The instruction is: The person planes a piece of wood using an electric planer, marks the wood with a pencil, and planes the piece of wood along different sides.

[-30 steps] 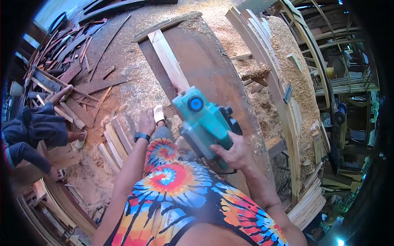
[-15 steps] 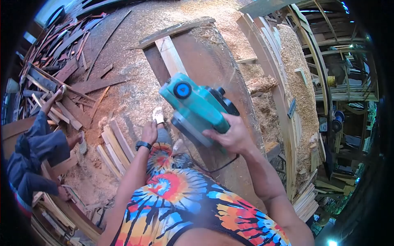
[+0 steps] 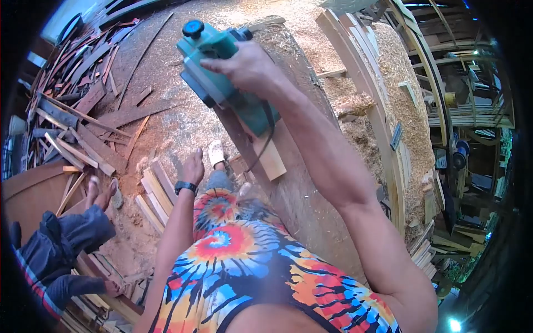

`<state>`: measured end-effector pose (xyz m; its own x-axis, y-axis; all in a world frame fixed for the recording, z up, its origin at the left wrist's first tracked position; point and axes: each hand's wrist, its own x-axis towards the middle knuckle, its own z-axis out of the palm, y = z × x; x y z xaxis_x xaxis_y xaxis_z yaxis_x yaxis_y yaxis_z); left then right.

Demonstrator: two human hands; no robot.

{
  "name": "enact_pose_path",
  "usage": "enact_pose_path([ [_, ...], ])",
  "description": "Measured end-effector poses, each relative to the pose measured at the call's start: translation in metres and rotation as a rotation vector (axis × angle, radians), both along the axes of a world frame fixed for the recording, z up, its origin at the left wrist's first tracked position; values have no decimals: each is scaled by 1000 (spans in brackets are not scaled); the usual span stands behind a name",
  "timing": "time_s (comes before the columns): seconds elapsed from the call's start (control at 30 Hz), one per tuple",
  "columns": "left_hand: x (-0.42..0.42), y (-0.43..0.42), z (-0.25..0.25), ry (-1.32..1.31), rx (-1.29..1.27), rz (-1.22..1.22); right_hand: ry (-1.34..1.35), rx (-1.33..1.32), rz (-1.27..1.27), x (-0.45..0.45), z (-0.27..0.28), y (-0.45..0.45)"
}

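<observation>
A teal electric planer (image 3: 252, 115) lies over a pale wooden board (image 3: 270, 160) near the far end of the workbench (image 3: 319, 222). My right hand (image 3: 251, 67) grips its handle, the arm stretched well forward. Only the near end of the board shows behind the tool; the rest is hidden under it. A dark cord runs back from the planer toward my legs. My left hand (image 3: 192, 167), with a dark band on the wrist, hangs beside the bench above the ground. Its fingers are extended and hold nothing.
Long planks (image 3: 361, 77) lie right of the bench among wood shavings (image 3: 391, 72). Scrap wood (image 3: 83, 61) is heaped at the far left, and short boards (image 3: 152, 191) lean near my left arm. Another person in dark trousers (image 3: 78, 236) is at the lower left.
My right hand has moved the planer forward and left, toward the bench's far end, uncovering the board's near end. My left hand has shifted slightly left and up. The other person's legs have shifted.
</observation>
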<state>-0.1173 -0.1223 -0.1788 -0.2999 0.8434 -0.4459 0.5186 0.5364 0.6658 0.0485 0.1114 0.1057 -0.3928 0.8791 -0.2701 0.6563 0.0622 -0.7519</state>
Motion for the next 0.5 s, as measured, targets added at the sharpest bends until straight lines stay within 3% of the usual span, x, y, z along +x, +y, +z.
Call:
enact_pose_path([
  [0.13,3,-16,10,56,-92,-36,241,197,4,42,-21,-62],
  [0.17,3,-26,-13,54,-50,-8,245,126,-22,57,-12,-89],
  [0.27,14,-37,3,42,-67,-58,177,-43,-148,102,6,-173],
  [0.4,22,-51,-27,9,-45,-135,50,-56,-174,152,6,-262],
  [0.5,35,-44,-3,-32,-163,-150,-10,-79,-179,166,7,-287],
])
